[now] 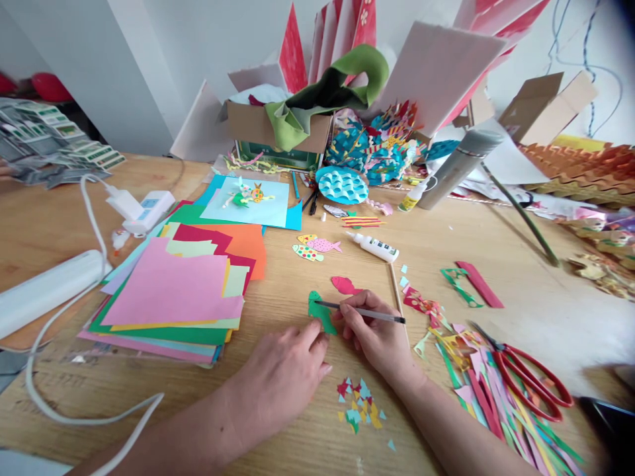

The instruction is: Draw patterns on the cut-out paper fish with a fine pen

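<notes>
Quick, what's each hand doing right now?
Left hand: open, fingers resting on a green paper cutout.
Right hand: closed, holding a slim clear pen.

The left hand (280, 377) and right hand (374, 330) are bare and slender, on smooth, bare forearms (169, 430).

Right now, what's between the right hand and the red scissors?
In the head view, cut paper scraps in many colours lie between the right hand and the red scissors.

A paper disc (342, 185) is showing blue-and-white waves, a small paper fish (307, 252) is wearing multicoloured dots on yellow, and a paper cutout (320, 312) is glowing plain green
</notes>
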Available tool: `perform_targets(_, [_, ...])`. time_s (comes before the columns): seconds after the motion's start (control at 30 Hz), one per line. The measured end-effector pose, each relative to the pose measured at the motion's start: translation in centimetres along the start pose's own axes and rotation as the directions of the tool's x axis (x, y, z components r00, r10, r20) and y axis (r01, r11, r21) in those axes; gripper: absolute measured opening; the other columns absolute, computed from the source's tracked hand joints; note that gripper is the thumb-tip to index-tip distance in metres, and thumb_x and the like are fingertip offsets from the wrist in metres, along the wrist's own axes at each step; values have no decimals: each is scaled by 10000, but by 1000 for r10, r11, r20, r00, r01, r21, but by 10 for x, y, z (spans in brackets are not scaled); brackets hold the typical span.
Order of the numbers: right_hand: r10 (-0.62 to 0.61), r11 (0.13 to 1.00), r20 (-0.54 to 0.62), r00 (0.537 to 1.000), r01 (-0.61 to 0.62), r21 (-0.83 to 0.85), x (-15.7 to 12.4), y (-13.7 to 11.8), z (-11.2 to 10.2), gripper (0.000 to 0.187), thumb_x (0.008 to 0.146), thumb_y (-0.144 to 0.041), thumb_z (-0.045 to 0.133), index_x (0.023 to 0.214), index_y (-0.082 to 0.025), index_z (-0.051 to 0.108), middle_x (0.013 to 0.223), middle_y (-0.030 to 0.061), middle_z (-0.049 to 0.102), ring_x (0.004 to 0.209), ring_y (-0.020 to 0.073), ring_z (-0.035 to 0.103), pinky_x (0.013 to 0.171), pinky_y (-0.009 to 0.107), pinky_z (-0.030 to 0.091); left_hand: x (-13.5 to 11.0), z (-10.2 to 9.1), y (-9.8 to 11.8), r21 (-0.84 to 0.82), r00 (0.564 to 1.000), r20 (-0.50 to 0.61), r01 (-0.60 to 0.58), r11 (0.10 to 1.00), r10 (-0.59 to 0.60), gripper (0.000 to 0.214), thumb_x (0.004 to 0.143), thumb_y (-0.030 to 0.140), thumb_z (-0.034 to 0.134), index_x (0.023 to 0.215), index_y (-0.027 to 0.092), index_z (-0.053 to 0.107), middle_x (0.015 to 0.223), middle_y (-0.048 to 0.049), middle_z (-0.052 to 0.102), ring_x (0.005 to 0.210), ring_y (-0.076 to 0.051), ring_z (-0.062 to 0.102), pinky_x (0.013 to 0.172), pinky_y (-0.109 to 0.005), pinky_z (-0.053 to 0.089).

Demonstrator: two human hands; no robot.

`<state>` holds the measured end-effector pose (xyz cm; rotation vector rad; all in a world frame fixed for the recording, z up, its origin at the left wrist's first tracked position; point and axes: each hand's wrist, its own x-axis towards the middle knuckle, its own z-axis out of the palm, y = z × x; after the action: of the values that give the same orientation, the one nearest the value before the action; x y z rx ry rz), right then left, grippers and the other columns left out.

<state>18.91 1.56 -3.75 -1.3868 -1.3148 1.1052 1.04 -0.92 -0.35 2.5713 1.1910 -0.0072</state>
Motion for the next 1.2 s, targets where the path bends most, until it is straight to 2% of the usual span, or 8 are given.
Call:
perform_targets(0.13, [7, 999, -5, 1000, -7, -31, 0, -1, 0, 388, 834, -577, 631, 756, -201, 577, 546, -3, 614, 372, 97, 477, 341, 208, 359, 0, -1, 1, -6, 1000, 8, 4, 1000, -4, 258, 972, 247, 546, 1214, 173, 596, 1234, -96, 620, 1015, -276, 670, 828, -447, 594])
perform_targets(0.27, [16, 998, 36, 999, -14, -54, -1, -6, -1, 380, 827, -564, 641, 735, -201, 573, 546, 6, 625, 378, 99, 486, 347, 209, 365, -1, 0, 1, -5, 1000, 1, 3, 1000, -3, 244, 970, 257, 552, 1192, 171, 606, 1233, -99, 621, 1024, -275, 668, 835, -437, 593])
perform_targets(0.47, [10, 1000, 17, 1000, -10, -11, -1, -3, -1, 364, 831, -547, 637, 749, -197, 572, 559, 7, 630, 377, 95, 477, 340, 208, 349, 0, 0, 1, -5, 1000, 6, 1, 1000, -1, 264, 967, 250, 557, 1216, 172, 598, 1244, -100, 621, 1026, -278, 670, 826, -436, 598])
perform_targets(0.73, [26, 999, 51, 998, -24, -37, -2, -8, -1, 325, 831, -496, 642, 729, -195, 570, 531, -6, 604, 372, 86, 450, 350, 206, 341, 0, 0, 1, -3, 1000, 1, 2, 1000, -2, 270, 973, 252, 549, 1228, 173, 592, 1255, -101, 618, 1033, -276, 669, 842, -442, 600])
perform_targets(0.93, [11, 1000, 32, 999, -10, -22, -1, -6, 0, 318, 838, -491, 633, 742, -195, 572, 539, -6, 612, 362, 82, 444, 346, 207, 337, 0, 1, 1, 6, 1000, 6, -1, 1000, 1, 286, 971, 257, 555, 1242, 171, 582, 1269, -102, 612, 1035, -280, 667, 832, -445, 605])
perform_targets(1.2, [8, 1000, 76, 997, -7, -15, -2, -7, -2, 286, 837, -449, 640, 739, -188, 574, 542, -9, 599, 389, 83, 468, 363, 201, 350, 0, 1, 0, -16, 1000, 14, 2, 1000, -2, 273, 978, 267, 543, 1228, 171, 596, 1260, -97, 613, 1045, -281, 661, 868, -476, 595])
